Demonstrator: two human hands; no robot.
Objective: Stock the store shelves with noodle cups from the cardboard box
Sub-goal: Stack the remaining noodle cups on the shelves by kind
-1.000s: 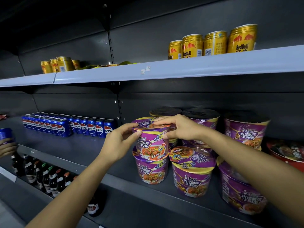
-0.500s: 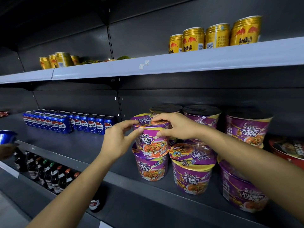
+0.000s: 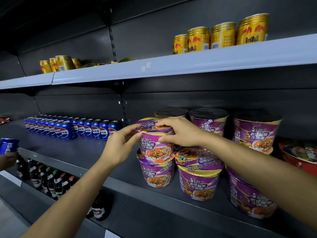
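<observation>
**Gripped from Both Sides**

Pinching the lid rim of the top noodle cup (image 3: 155,145) with the left hand (image 3: 120,146) at the cup's 9 o'clock side: forefinger over the lid edge, thumb just under it, remaining fingers loosely curled and off the cup. Clasping the same cup from 3 o'clock with the right hand (image 3: 180,133): fingers laid across the lid, thumb pressed against the purple wall.

Standing upright, base on the lid of a second noodle cup (image 3: 157,174), near the front of the dark middle shelf (image 3: 103,162). Flanked from 12 to 4 o'clock by more purple cups (image 3: 253,133), some stacked two high.

Beyond those at 3 o'clock, a red bowl (image 3: 298,157). At 9 o'clock on the same shelf, rows of blue cola cans (image 3: 72,129). At the far 9 o'clock edge, another person's hand (image 3: 6,160) under a blue can (image 3: 8,146). Up on the pale upper shelf (image 3: 171,66), gold cans (image 3: 221,35) at 1 o'clock, with more at 11 o'clock. Down at 7 o'clock, dark bottles (image 3: 49,181) on the level below. Dark panels behind it all.
</observation>
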